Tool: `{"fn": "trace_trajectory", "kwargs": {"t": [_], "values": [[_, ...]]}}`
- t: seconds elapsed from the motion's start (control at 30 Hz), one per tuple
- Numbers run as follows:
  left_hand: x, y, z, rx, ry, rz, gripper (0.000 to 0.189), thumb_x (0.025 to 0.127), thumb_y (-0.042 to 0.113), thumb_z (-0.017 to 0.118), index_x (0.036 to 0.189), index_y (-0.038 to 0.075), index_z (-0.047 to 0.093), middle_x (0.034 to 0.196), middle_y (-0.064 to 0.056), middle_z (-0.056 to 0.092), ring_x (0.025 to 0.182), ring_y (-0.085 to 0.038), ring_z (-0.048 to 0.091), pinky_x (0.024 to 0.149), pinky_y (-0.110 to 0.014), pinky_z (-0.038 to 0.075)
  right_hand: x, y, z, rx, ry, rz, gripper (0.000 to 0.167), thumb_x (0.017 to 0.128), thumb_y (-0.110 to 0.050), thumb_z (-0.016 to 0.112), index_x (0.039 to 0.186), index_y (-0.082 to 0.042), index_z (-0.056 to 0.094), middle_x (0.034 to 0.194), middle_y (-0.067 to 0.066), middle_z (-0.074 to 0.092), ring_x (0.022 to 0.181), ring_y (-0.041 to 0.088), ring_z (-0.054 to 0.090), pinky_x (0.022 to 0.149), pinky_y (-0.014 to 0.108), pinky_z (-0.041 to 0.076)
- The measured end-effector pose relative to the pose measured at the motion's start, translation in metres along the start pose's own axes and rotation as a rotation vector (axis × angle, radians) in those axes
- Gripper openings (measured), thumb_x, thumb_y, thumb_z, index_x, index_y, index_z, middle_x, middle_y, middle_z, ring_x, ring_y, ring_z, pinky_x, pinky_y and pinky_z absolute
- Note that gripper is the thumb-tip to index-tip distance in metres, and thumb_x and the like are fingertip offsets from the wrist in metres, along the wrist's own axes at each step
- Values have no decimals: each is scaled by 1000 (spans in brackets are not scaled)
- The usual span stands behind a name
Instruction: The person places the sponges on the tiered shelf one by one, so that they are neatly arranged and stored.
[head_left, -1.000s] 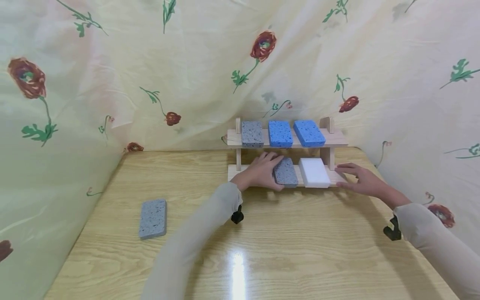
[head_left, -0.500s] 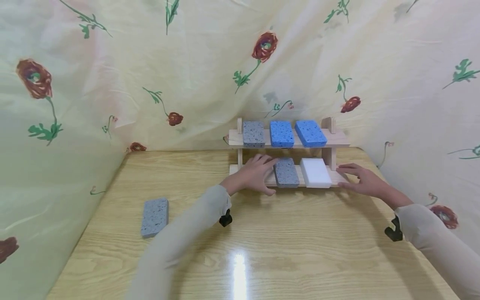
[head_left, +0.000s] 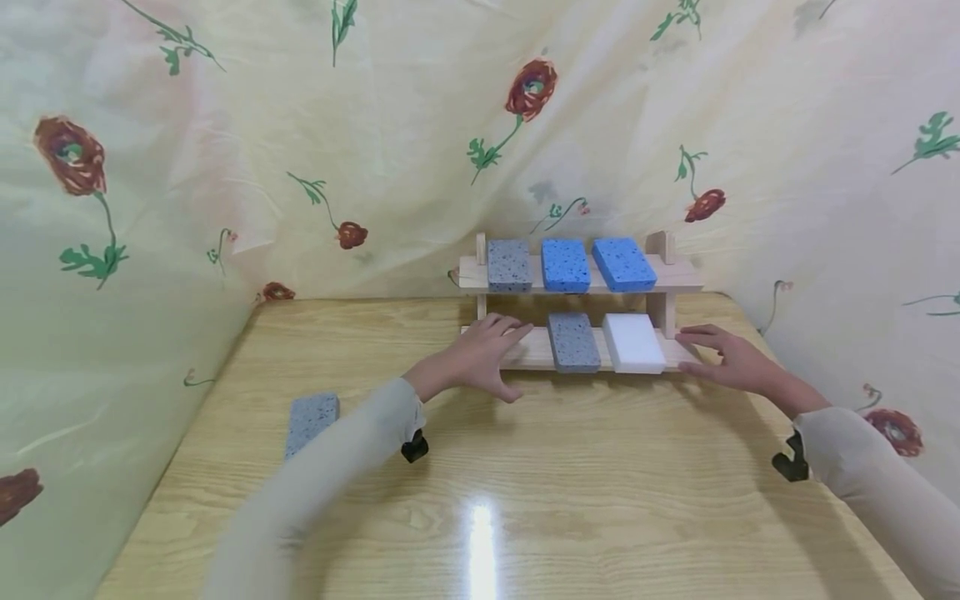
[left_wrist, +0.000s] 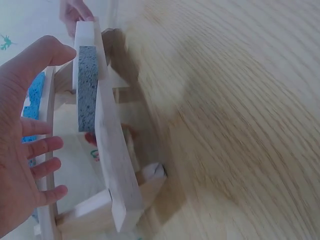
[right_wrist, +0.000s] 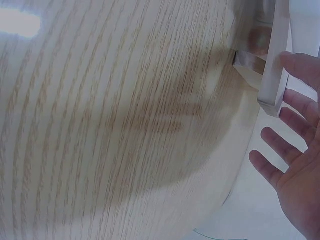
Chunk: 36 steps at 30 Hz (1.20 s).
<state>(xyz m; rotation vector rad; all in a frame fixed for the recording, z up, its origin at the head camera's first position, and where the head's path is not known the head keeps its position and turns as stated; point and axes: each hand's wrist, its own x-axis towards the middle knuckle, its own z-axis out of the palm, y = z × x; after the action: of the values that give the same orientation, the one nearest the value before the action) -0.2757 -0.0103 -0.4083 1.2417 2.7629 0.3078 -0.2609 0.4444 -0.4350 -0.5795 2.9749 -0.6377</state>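
Note:
A grey speckled sponge (head_left: 574, 342) lies on the lower board of a two-tier wooden shelf (head_left: 536, 353), beside a white sponge (head_left: 634, 343). Left of that grey one is my left hand (head_left: 483, 354), its fingers and thumb spread apart and holding nothing. In the left wrist view, a clear gap separates its fingertips from the grey sponge (left_wrist: 87, 90). At the lower board's right end rests my right hand (head_left: 738, 362), thumb at the front edge and loosely extended fingers touching the board's end. The upper board bears another grey sponge (head_left: 509, 265) and two blue sponges (head_left: 566, 265).
One more grey sponge (head_left: 312, 418) lies on the wooden table (head_left: 570, 483) at the left, partly covered by my left sleeve (head_left: 337, 454). Flowered cloth (head_left: 405, 150) hangs close behind the shelf and along both sides.
My left hand has let go of the lower grey sponge and drawn away to the left, fingers spreading. That sponge stays on the board. The right hand keeps its place.

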Motion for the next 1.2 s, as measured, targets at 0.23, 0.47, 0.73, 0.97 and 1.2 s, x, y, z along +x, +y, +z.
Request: {"fn": "trace_trajectory", "kwargs": {"t": [0.23, 0.47, 0.73, 0.97, 1.2], "values": [[-22, -13, -6, 1, 28, 1, 108, 80, 55, 79, 162, 10, 26, 161, -13, 36, 147, -35, 33, 122, -52, 33, 1, 1, 0, -6, -1, -2, 60, 94, -26, 74, 142, 6, 55, 146, 33, 48, 132, 58, 44, 99, 73, 42], [-47, -28, -13, -19, 53, -24, 107, 78, 55, 78, 162, 11, 28, 160, -15, 39, 146, -36, 35, 122, -53, 33, 1, 0, 1, 0, 18, -17, 59, 93, -24, 75, 140, 6, 56, 143, 34, 49, 130, 58, 45, 96, 74, 43], [-79, -42, -17, -16, 58, -40, 105, 77, 53, 79, 159, 6, 33, 157, -18, 42, 144, -38, 37, 119, -56, 36, 2, 1, 1, -3, 2, -4, 60, 94, -25, 74, 141, 6, 55, 146, 34, 47, 131, 58, 44, 96, 73, 45], [-108, -56, -19, -82, 19, -92, 106, 76, 51, 81, 160, 10, 32, 159, -16, 39, 146, -38, 34, 118, -57, 37, 3, 0, -1, -10, -10, 12, 61, 95, -26, 73, 143, 6, 53, 147, 35, 46, 132, 59, 43, 93, 73, 48], [-138, -69, -12, -144, -2, -129, 108, 76, 51, 83, 161, 10, 30, 160, -17, 38, 144, -39, 36, 113, -62, 40, 2, 1, 0, -8, -14, 6, 61, 95, -27, 73, 143, 6, 54, 147, 34, 46, 132, 58, 43, 93, 73, 48]]}}
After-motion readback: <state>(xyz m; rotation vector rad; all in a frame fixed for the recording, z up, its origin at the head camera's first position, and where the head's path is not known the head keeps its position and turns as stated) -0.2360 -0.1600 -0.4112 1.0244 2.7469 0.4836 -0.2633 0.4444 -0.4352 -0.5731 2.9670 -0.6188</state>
